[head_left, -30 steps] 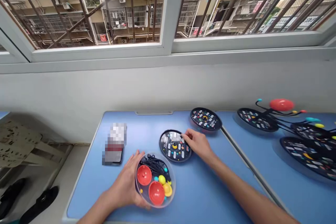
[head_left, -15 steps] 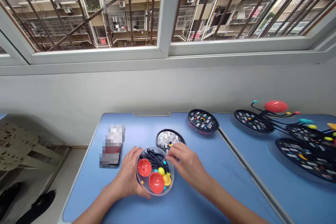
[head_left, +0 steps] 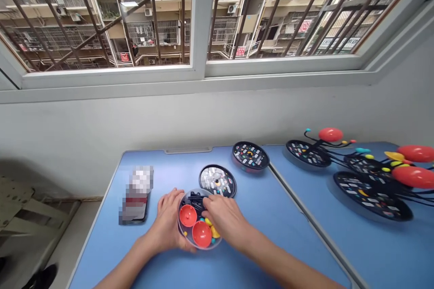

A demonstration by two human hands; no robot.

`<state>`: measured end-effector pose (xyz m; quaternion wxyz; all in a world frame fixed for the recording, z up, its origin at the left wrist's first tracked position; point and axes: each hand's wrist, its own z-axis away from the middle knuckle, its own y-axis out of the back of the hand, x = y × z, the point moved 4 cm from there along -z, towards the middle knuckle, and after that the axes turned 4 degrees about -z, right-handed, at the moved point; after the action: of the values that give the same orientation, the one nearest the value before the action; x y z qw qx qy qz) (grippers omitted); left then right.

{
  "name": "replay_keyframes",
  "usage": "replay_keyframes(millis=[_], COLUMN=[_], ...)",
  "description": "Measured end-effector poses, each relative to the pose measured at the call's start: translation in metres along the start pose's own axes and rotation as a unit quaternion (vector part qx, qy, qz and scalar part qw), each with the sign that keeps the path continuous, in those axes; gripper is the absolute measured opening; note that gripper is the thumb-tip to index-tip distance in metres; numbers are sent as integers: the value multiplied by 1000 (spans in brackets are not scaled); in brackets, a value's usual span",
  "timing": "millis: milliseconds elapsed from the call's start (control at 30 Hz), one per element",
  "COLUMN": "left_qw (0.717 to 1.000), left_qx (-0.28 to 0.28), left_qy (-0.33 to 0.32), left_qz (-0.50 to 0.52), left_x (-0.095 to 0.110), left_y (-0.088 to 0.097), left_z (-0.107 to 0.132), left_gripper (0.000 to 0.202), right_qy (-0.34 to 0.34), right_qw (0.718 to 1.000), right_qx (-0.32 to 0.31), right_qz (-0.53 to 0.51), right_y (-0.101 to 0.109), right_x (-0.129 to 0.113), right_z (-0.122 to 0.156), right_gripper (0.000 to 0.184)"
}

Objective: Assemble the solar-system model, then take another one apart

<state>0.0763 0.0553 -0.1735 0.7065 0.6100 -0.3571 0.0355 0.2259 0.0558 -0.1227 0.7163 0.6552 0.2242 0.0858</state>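
Note:
A clear round plastic tub (head_left: 185,242) holds two red half-shells (head_left: 187,215), small yellow and blue beads, and a bunch of black rods (head_left: 195,202). My left hand (head_left: 170,221) is wrapped round the tub's left side. Inside the tub at its right, my right hand (head_left: 220,214) has its fingers closed together over the black rods; whether they grip a rod is hidden. Just behind the tub lies a round black disc (head_left: 217,180) with a printed face and a small knob at its centre.
A phone (head_left: 137,196), partly blurred out, lies at left. Another printed disc (head_left: 251,156) sits at the back. Assembled planet models with red balls (head_left: 330,134) and black arms stand on the right table (head_left: 315,244), past a seam. A white wall and barred window rise behind.
My right hand has moved from the tub's right rim in over the black rods. My left hand keeps its hold on the tub. The view has turned slightly to the right.

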Motion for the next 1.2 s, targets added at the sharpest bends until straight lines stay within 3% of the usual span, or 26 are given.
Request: replay_keyframes(millis=[167, 367, 433, 533, 600, 667, 867, 1067, 1200], left_qw=[1000, 1000, 1000, 1000, 1000, 1000, 999, 999, 996], left_qx=[-4, 4, 3, 4, 6, 8, 43, 36, 65], left_qy=[-2, -4, -3, 3, 12, 19, 7, -17, -51], left_qz=[-4, 2, 9, 19, 18, 11, -7, -14, -19], left_x=[1, 0, -1, -4, -8, -12, -19, -16, -17], left_y=[-1, 2, 3, 2, 0, -5, -15, -13, -15], left_z=[2, 1, 1, 1, 1, 1, 2, 2, 4], left_gripper=[107, 109, 112, 115, 116, 117, 116, 106, 109], right_qy=[21, 15, -12, -79, -117, -134, -141, -131, -126], right_qw=[999, 991, 964, 881, 837, 821, 837, 864, 879], right_qx=[-22, 7, 52, 155, 214, 243, 237, 221, 216], right_qz=[-24, -132, -259, -439, -489, -499, -474, -433, -406], right_y=[0, 19, 27, 31, 27, 19, 0, -2, -3], right_x=[-3, 15, 30, 62, 82, 97, 103, 99, 99], right_z=[-6, 6, 10, 8, 2, -5, -15, -19, -22], right_gripper=[13, 15, 15, 13, 15, 18, 14, 10, 11])
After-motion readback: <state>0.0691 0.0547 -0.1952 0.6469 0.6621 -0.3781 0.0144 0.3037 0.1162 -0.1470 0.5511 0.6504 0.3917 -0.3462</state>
